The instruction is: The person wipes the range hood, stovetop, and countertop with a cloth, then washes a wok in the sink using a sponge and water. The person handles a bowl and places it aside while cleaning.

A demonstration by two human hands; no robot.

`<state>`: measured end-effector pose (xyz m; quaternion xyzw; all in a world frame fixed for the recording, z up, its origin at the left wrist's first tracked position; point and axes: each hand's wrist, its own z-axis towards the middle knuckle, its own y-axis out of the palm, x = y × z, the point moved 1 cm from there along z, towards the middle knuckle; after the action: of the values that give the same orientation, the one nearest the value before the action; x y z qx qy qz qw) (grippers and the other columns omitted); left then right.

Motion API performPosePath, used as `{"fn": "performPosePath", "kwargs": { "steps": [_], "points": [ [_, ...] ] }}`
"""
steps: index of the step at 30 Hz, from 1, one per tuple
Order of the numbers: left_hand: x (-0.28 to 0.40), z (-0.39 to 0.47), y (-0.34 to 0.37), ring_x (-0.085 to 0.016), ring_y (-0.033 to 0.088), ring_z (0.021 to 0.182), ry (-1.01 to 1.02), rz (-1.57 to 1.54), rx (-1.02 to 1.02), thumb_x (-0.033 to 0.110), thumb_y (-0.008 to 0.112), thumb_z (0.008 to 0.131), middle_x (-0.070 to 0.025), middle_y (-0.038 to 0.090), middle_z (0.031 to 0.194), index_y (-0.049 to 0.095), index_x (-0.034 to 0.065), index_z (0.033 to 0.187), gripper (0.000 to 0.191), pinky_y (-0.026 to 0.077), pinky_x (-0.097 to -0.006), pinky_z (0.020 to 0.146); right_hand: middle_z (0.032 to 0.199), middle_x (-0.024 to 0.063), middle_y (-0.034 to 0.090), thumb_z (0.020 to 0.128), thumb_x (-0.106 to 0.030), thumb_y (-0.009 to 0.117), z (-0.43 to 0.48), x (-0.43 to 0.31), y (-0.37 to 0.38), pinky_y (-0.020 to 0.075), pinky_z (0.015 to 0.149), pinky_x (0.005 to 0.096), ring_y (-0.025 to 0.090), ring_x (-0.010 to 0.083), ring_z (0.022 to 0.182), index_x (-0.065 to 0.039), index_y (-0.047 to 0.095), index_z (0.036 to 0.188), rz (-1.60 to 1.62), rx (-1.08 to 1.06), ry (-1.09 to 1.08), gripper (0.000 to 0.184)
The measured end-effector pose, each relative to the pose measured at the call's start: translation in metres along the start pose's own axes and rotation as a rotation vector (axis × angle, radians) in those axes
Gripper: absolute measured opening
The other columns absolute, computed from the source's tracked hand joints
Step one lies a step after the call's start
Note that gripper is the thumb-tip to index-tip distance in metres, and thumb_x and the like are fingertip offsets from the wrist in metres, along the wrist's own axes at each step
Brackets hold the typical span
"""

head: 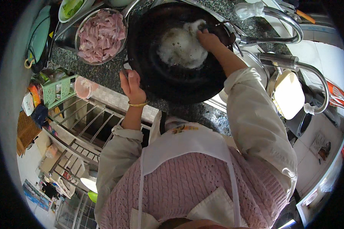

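A large black wok (149, 77) rests at the counter's edge, partly over the sink (258, 65). Whitish foam (183, 50) lies in the water at its bottom. My left hand (133, 86) grips the wok's left loop handle (124, 68). Inside the wok, near the right wall, my right hand (210, 41) has its fingers closed on a foam-covered scrubber (195, 26); foam hides most of its shape. The wok's other handle (232, 38) sits just beyond my right wrist, by a chrome faucet.
Left of the wok stands a metal bowl of sliced raw meat (101, 35). Behind it is a white bowl with green vegetables (71, 10). A chrome faucet (248, 40) reaches close to the wok's right rim. A green plastic basket (58, 91) and metal rack (89, 120) stand lower left.
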<state>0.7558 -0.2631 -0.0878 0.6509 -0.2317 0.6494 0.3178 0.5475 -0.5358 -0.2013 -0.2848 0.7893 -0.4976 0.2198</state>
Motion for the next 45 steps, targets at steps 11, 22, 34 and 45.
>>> {"fn": "performPosePath", "kwargs": {
  "steps": [11,22,34,45],
  "points": [
    [0.0,0.0,0.003,-0.006,0.03,0.054,-0.027,0.01,0.043,0.025,0.044,0.096,0.0028,0.033,0.061,0.04,0.0077,0.086,0.021,0.022,-0.024,0.048,0.11,0.0097,0.054,0.087,-0.026,0.06,-0.016,-0.163,-0.003,0.0463,0.083,0.0358,0.055,0.0247,0.099,-0.01,0.051,0.117,1.061,-0.103,-0.684,0.035],
    [-0.001,-0.004,0.0,-0.005,0.032,0.058,-0.019,-0.033,-0.01,0.023,0.046,0.096,0.0038,0.036,0.066,0.042,0.0075,0.087,0.018,0.024,-0.0213,0.05,0.078,0.0006,0.058,0.08,-0.02,0.071,-0.129,-0.117,-0.024,0.0431,0.065,0.0293,0.051,0.0114,0.07,-0.007,0.054,0.087,1.001,-1.294,-0.84,0.022],
    [0.005,-0.001,0.003,-0.005,0.033,0.058,0.024,0.018,0.003,0.026,0.047,0.095,0.004,0.038,0.066,0.043,0.0082,0.088,0.019,0.025,-0.0209,0.05,0.102,0.0046,0.067,0.071,-0.024,0.074,-0.066,0.004,-0.056,0.0475,0.082,0.0394,0.061,0.0244,0.096,-0.012,0.067,0.106,-0.665,-1.057,-0.209,0.038],
    [-0.005,-0.002,-0.002,-0.005,0.031,0.055,0.023,0.013,0.016,0.024,0.045,0.096,0.0036,0.037,0.064,0.043,0.0089,0.086,0.018,0.023,-0.0218,0.048,0.099,0.0089,0.063,0.071,-0.002,0.061,-0.007,-0.012,-0.008,0.0464,0.081,0.047,0.059,0.0304,0.098,-0.011,0.064,0.099,-0.29,-0.013,-0.401,0.029]
  ]
}}
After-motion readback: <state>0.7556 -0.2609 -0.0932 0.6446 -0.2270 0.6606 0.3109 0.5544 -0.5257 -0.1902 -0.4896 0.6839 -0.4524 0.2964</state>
